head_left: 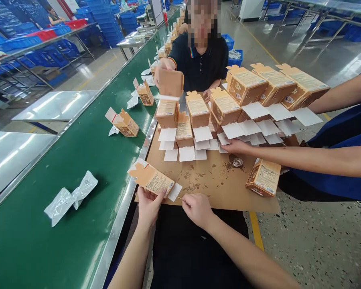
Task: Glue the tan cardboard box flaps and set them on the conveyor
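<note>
My left hand (150, 204) grips an orange-brown cardboard box (158, 180) lying tilted at the table's near left corner, thumb on its printed side. The box's top flaps stand open toward the belt, and a white flap (175, 192) sticks out at its other end. In my right hand (197, 206), closed fingers pinch a thin light stick (179, 197). Its far end is at the white flap; whether it touches, I cannot tell. Beyond my hands lies a small clear round dish (237, 162) amid dark wet spots on the brown board (210, 196).
Stacked boxes (225, 106) with white flaps fill the table's far side. A co-worker's arm (289, 154) reaches in from the right, near a single box (264, 177). Opposite, another person's hand (166, 66) holds a box. Silver pouches (72, 196) lie on the green conveyor belt (87, 160).
</note>
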Demonstrator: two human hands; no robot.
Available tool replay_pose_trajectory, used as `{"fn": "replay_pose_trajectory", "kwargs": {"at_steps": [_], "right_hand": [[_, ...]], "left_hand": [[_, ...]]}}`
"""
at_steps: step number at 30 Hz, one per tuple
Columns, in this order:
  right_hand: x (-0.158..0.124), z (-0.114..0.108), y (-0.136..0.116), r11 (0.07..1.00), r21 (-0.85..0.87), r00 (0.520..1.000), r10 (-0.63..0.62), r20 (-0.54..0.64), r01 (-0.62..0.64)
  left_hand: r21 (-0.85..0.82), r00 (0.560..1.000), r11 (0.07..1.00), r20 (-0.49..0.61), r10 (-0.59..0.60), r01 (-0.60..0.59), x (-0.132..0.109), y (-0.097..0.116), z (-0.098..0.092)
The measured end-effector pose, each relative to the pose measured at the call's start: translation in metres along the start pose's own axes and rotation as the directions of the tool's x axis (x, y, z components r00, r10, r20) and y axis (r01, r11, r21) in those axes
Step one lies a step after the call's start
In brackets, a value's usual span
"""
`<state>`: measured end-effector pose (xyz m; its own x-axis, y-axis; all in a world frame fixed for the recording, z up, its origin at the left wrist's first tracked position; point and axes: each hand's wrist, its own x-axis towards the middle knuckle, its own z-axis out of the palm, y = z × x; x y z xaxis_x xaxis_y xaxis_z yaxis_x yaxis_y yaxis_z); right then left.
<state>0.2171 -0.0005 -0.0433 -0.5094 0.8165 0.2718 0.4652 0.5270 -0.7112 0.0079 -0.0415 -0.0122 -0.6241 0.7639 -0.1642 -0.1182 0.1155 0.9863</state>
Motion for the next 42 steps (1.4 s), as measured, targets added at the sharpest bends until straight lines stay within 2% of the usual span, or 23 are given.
{"fn": "replay_pose_trajectory", "kwargs": {"at_steps": [2, 5, 8, 12, 15, 20, 26, 29, 31, 33, 35, 38, 42], "right_hand": [[0.003, 0.001, 0.003, 1.0, -0.009, 1.0, 0.01, 0.001, -0.01], [0.001, -0.008, 0.01, 0.999, -0.013, 0.999, 0.034, -0.024, -0.035], [-0.007, -0.026, 0.016, 0.998, 0.024, 0.994, 0.068, -0.083, -0.066], [-0.025, -0.048, 0.018, 0.977, 0.15, 0.973, 0.173, -0.153, -0.15], [-0.037, -0.056, 0.012, 0.964, 0.203, 0.961, 0.21, -0.178, -0.173], [-0.047, -0.059, 0.001, 0.964, 0.224, 0.954, 0.198, -0.227, -0.147], [-0.047, -0.066, 0.008, 0.963, 0.239, 0.955, 0.178, -0.237, -0.12], [-0.052, -0.07, 0.017, 0.961, 0.245, 0.949, 0.191, -0.252, -0.129], [-0.059, -0.074, 0.023, 0.96, 0.243, 0.938, 0.208, -0.278, -0.141], [-0.067, -0.076, 0.028, 0.957, 0.242, 0.925, 0.231, -0.303, -0.16], [-0.073, -0.077, 0.031, 0.956, 0.238, 0.916, 0.243, -0.319, -0.171], [-0.074, -0.075, 0.031, 0.96, 0.229, 0.917, 0.232, -0.325, -0.162], [-0.063, -0.075, 0.028, 0.965, 0.224, 0.931, 0.199, -0.305, -0.133]], "left_hand": [[-0.002, 1.0, 1.0, -0.016, 0.017, -0.017, -0.002, -0.004, 0.002], [0.029, 0.998, 0.998, -0.032, 0.048, -0.047, -0.008, -0.007, 0.006], [0.179, 0.996, 0.98, -0.023, 0.087, -0.082, -0.017, -0.006, 0.008], [0.39, 0.983, 0.911, -0.062, 0.174, -0.137, -0.027, -0.005, 0.013], [0.428, 0.979, 0.889, -0.045, 0.198, -0.16, -0.03, -0.006, 0.016], [0.497, 0.982, 0.857, -0.051, 0.184, -0.135, -0.03, -0.01, 0.016], [0.525, 0.971, 0.828, -0.015, 0.24, -0.197, -0.017, -0.008, 0.018], [0.547, 0.96, 0.818, -0.088, 0.267, -0.177, 0.007, 0.004, -0.003], [0.532, 0.938, 0.84, -0.227, 0.261, -0.105, 0.026, 0.016, -0.03], [0.456, 0.896, 0.889, -0.383, 0.226, -0.029, 0.043, 0.03, -0.061], [0.383, 0.856, 0.923, -0.484, 0.181, 0.022, 0.057, 0.044, -0.09], [0.394, 0.845, 0.916, -0.512, 0.151, 0.075, 0.073, 0.06, -0.115], [0.408, 0.869, 0.909, -0.477, 0.13, 0.088, 0.085, 0.063, -0.122]]}}
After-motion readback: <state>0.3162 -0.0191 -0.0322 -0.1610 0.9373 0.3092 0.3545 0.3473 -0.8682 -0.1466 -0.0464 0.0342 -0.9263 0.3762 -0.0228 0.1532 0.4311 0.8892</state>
